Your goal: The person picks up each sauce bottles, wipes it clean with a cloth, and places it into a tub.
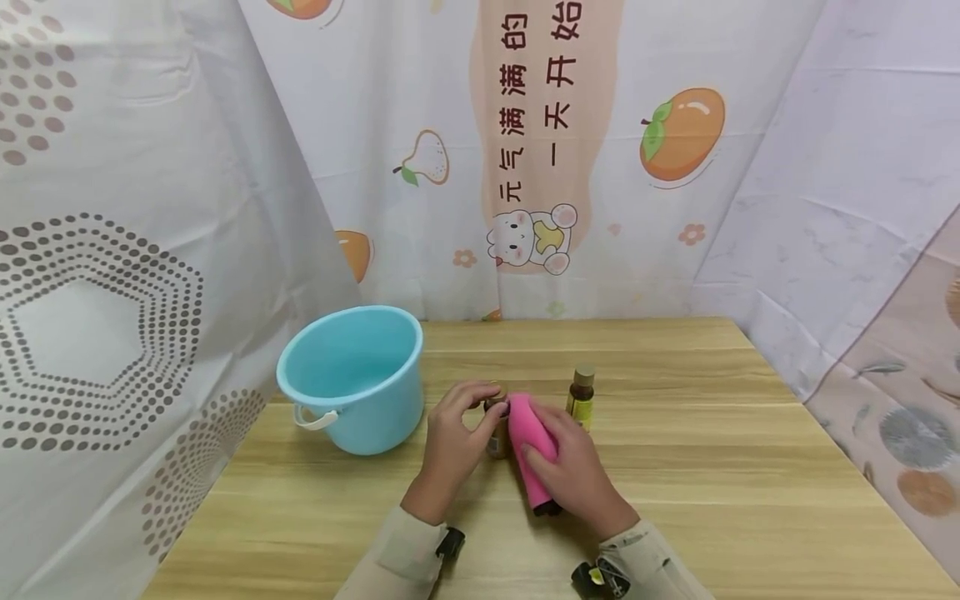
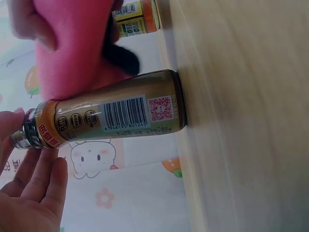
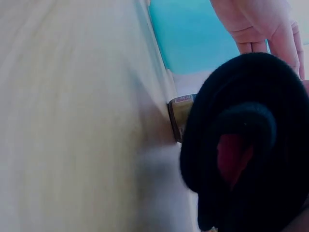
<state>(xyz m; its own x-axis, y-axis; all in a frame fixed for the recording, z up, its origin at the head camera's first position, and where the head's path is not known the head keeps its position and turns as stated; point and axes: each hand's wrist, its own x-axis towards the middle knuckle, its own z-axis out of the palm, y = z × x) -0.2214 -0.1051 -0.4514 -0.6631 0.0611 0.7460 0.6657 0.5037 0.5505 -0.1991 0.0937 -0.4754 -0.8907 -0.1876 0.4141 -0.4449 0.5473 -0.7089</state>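
Note:
A small brown-gold bottle (image 1: 498, 443) with a barcode label (image 2: 126, 112) stands upright on the table. My left hand (image 1: 452, 433) pinches it at the neck between thumb and fingers. My right hand (image 1: 576, 468) grips a pink soft roll (image 1: 529, 442), held at a slant against the bottle's side. In the right wrist view the roll's near end (image 3: 285, 101) is black and coiled, with pink showing inside. Just beyond the right hand stands a second brown bottle (image 1: 582, 398) with a yellow label; its lower part is partly hidden.
A light blue bucket (image 1: 382, 408) with a white handle grip (image 1: 317, 421) stands left of the hands. The wood-grain table (image 1: 720, 467) reaches back to a printed curtain (image 1: 600, 283), and more curtains hang at both sides.

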